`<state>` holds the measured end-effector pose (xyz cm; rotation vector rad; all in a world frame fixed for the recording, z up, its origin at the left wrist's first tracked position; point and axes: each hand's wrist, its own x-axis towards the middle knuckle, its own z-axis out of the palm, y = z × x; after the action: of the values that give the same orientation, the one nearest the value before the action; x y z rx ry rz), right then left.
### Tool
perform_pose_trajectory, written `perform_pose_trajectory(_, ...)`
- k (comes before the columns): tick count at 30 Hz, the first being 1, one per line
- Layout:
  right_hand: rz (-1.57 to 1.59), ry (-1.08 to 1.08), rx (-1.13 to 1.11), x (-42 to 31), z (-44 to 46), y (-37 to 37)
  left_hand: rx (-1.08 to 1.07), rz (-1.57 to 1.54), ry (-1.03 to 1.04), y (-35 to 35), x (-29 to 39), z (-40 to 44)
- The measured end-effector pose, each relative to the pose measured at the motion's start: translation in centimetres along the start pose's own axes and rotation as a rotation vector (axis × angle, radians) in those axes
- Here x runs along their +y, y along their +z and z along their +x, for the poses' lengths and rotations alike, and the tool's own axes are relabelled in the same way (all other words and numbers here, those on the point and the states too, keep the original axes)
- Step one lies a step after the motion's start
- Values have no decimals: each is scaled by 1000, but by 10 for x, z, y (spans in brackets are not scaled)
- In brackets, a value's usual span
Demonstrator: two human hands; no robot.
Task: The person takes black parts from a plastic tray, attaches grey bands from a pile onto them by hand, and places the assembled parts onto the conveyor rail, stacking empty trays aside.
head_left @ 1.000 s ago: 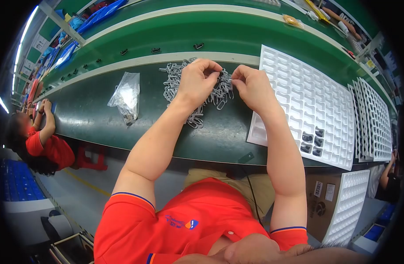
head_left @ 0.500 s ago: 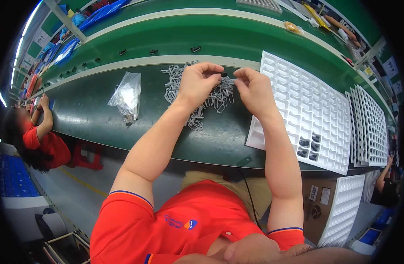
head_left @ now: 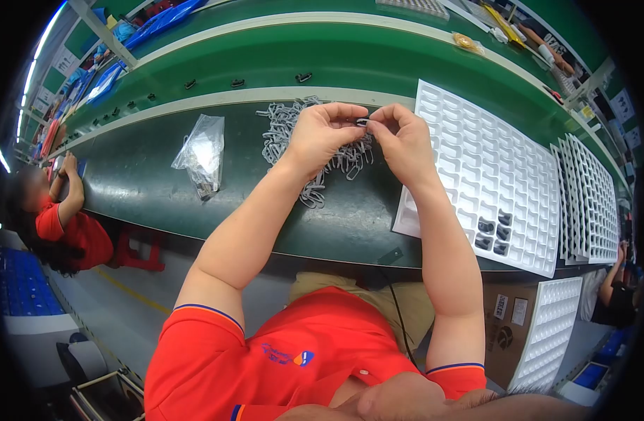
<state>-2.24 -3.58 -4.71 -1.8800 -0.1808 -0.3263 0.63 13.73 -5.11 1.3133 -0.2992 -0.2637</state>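
Observation:
Above the heap of grey plastic loops (head_left: 282, 133), my two hands meet fingertip to fingertip. My left hand (head_left: 320, 135) pinches a small black part (head_left: 362, 121), most of which its fingers cover. Closed on a grey loop (head_left: 362, 120), my right hand (head_left: 404, 139) holds it against that black part. Whether the loop is seated on the part or only touches it, I cannot tell. To the right of my hands lies a white moulded tray (head_left: 469, 154), with several black parts (head_left: 503, 232) in its near pockets.
A clear plastic bag (head_left: 204, 154) lies left of the heap. Black parts (head_left: 237, 83) sit spaced along the green belt (head_left: 378, 67) behind the bench. More white trays (head_left: 592, 196) stand stacked at right. A co-worker in red (head_left: 72, 228) sits at the far left.
My hands have come together, and the grey loop in my right fingers now meets the black part in my left. Black parts on the belt have shifted slightly left.

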Motion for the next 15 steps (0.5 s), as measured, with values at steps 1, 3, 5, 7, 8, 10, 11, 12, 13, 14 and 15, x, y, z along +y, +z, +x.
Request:
perform_pose_trajectory(1,-2,8,5,-1,0,0,-3,10,1,0,1,0)
perform_pose_trajectory(3,-5,26,14,-2,0,0,-2,46,9,1,1,-1)
perform_pose_trajectory(5,6,32,12,-4,0,-2,1,117,24,1,1,-1)
perform_pose_trajectory(7,26,41,6,-5,0,-3,-4,114,17,2,3,-1)
perform_pose_trajectory(8,26,41,7,-4,0,-3,-8,111,11,2,4,-2)
perform_pose_trajectory(10,18,11,28,-1,1,-3,-15,110,4,1,5,-1)
perform_pose_trajectory(11,14,-4,38,1,1,-3,-35,102,14,0,4,0)
perform_pose_trajectory(12,13,-3,40,3,2,-2,-53,94,24,-1,4,0)
perform_pose_trajectory(13,92,8,11,5,3,-1,-72,87,33,-1,3,0)
perform_pose_trajectory(14,170,19,-18,6,3,1,-74,88,32,0,3,0)
perform_pose_trajectory(15,249,30,-46,6,3,2,-101,154,62,1,4,-1)
